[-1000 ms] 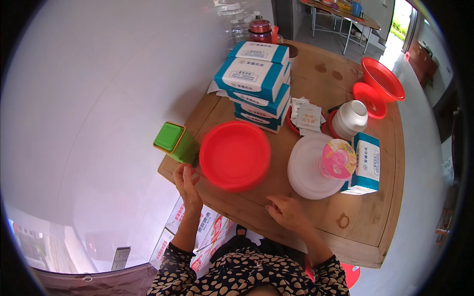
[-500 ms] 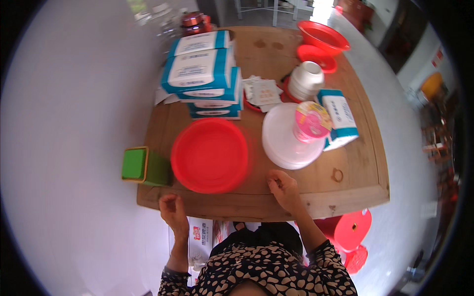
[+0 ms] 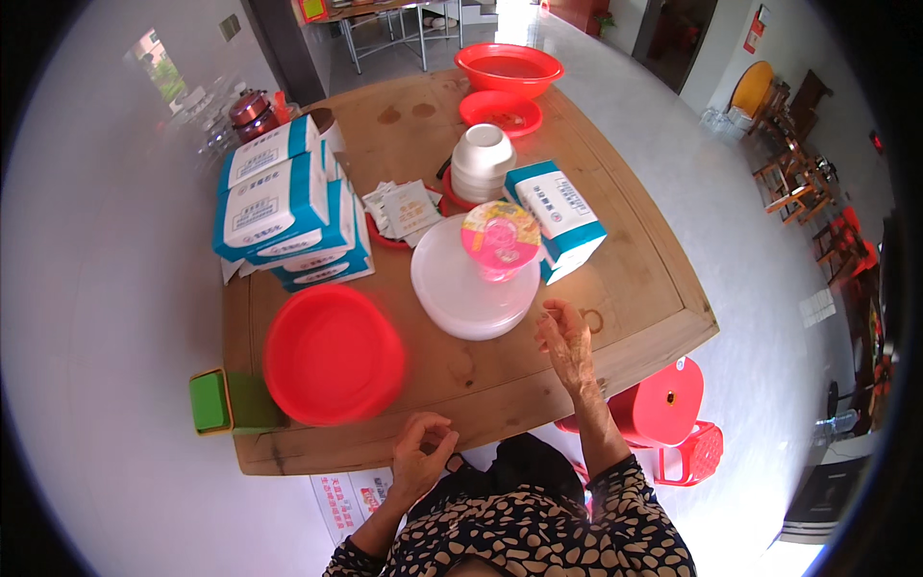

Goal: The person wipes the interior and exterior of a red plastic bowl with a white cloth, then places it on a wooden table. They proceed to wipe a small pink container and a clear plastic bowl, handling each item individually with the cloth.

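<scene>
My left hand [image 3: 423, 452] hovers over the table's front edge, fingers loosely curled, thumb apart, nothing in it. A red plastic basin [image 3: 334, 354] stands beyond it to the left. My right hand [image 3: 567, 348] is just right of a stack of round white plastic lids or plates [image 3: 437, 279], fingers bent and slightly apart; I see nothing held. On that stack stands a pink instant noodle cup [image 3: 500, 236] with a colourful lid. Behind it, a blue-and-white box [image 3: 558, 219] lies on the table beside a stack of white bowls [image 3: 483, 163].
Blue-and-white boxes [image 3: 279, 207] are piled at the left, near small paper packets [image 3: 404, 210]. A green bin [image 3: 226, 399] stands at the left edge. Two red basins [image 3: 510, 67] sit at the far end. Red stools [image 3: 663, 399] are below the table's right side.
The view has swung right, so the table appears further left. My right hand has moved from in front of the white stack to its right side; my left hand has moved rightward along the front edge.
</scene>
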Demonstrator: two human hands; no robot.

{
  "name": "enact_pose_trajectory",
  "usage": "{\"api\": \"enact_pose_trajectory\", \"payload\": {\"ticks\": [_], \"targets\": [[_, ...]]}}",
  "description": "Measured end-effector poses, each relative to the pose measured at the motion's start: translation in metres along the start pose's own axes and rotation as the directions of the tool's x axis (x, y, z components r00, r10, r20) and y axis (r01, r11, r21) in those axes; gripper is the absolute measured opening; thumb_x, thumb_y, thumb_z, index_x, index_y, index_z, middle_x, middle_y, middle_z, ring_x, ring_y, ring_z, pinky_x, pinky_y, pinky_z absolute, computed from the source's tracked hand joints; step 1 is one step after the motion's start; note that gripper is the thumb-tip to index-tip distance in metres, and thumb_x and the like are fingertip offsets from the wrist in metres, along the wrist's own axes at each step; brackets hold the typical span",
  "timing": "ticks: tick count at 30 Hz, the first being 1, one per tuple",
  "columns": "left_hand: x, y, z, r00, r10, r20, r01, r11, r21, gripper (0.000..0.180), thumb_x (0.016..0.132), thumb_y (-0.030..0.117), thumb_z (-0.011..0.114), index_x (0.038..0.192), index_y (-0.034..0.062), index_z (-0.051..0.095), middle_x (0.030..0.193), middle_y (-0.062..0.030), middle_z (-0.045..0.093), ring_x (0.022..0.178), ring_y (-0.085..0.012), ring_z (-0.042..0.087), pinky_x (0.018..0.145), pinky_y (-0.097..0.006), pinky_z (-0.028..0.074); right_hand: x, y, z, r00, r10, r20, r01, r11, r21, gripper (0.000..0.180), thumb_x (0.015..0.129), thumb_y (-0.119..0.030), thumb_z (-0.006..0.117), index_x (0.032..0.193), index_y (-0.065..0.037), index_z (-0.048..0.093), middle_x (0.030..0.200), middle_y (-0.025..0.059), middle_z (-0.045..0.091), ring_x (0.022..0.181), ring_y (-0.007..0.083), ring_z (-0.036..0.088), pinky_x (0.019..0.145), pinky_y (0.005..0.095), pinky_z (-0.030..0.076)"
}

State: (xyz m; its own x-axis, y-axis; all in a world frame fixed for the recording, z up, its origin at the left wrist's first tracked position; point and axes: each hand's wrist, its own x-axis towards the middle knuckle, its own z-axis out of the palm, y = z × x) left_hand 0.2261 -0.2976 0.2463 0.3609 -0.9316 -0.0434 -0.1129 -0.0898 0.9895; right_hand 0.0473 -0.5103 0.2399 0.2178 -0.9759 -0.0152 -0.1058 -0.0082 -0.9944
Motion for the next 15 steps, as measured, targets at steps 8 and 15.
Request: {"api": "enact_pose_trajectory", "payload": {"ticks": [8, 15], "targets": [[0.077, 0.042, 0.063, 0.866, 0.279, -0.416, -0.134, 0.929, 0.345, 0.066, 0.073, 0.0, 0.071, 0.13, 0.0043, 0.039, 0.127, -0.0129, 0.04, 0.118, -0.0258, 0.042, 0.09, -0.036, 0.042, 0.047, -0.004, -0.034, 0.916, -0.356, -0.184, 0.231, 0.844, -0.484, 0.108, 0.062, -0.024, 0.083, 0.146, -0.008, 0.017, 0.131, 0.0182, 0.037, 0.113, 0.0308, 0.043, 0.086, 0.0421, 0.045], [0.142, 0.093, 0.084, 0.818, 0.44, -0.371, -0.177, 0.805, 0.566, 0.085, 0.065, 0.011, 0.079, 0.137, 0.0037, 0.035, 0.133, -0.0168, 0.038, 0.12, -0.0341, 0.04, 0.094, -0.041, 0.039, 0.078, -0.01, -0.019, 0.863, -0.467, -0.193, 0.233, 0.707, -0.668, 0.113, 0.057, -0.031, 0.084, 0.146, -0.007, 0.018, 0.138, 0.0296, 0.03, 0.124, 0.0452, 0.034, 0.1, 0.0527, 0.031]]}}
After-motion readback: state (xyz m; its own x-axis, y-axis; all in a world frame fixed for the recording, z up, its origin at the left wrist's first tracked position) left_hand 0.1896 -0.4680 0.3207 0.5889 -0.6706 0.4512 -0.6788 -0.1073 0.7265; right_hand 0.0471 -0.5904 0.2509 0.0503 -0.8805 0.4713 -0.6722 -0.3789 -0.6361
